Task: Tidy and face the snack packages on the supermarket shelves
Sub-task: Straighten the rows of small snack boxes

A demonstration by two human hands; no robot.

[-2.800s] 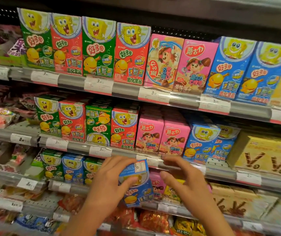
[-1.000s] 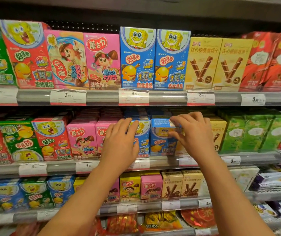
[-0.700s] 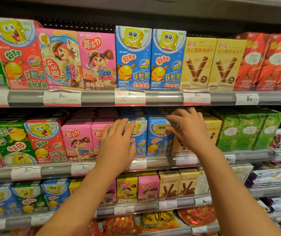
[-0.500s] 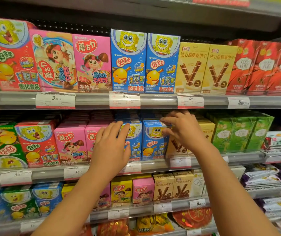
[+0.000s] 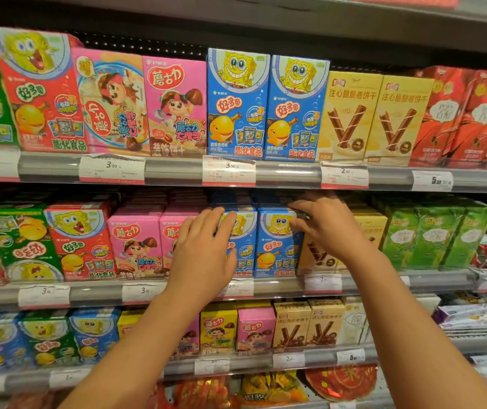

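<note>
Two blue cartoon snack boxes stand side by side at the front of the middle shelf (image 5: 277, 286). My left hand (image 5: 203, 252) lies flat, fingers spread, against the face of the left blue box (image 5: 243, 249) and partly covers the pink box (image 5: 170, 246) beside it. My right hand (image 5: 324, 225) pinches the upper right corner of the right blue box (image 5: 276, 246), thumb on its front and fingers over its top edge. Both boxes stand upright and face forward.
Yellow wafer-stick boxes (image 5: 369, 231) sit right of my right hand, then green boxes (image 5: 431, 234). Pink, red and green boxes (image 5: 21, 240) fill the shelf to the left. The top shelf (image 5: 177, 169) holds larger boxes; lower shelves carry smaller boxes and bags.
The blue box I carried from the lower shelf now stands on the middle shelf. Over the last second both hands stayed on the blue boxes while the view shifted slightly.
</note>
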